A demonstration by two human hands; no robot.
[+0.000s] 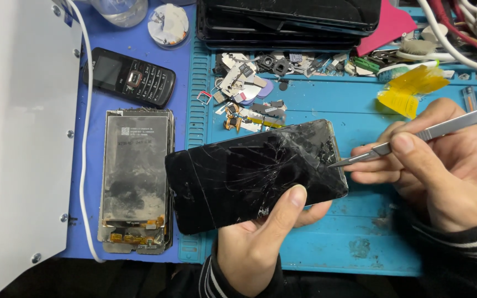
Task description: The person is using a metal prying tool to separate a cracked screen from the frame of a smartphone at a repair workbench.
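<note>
Resting over a blue work mat (360, 243), a cracked black smartphone (252, 174) is gripped from below by the left hand (255, 248). The right hand (443, 171) pinches a metal blade (415, 138), tip at the phone's edge. A slip could cut the thumb or scatter glass.

Your left hand (255, 243) grips a smartphone (255, 174) whose black screen is shattered, cracks thickest at its right end. Left of it lies a stripped display panel (134, 171), grey with a white label (139, 135). Above that, a black keypad phone (129, 76) shows a small dark screen (107, 70).
</note>
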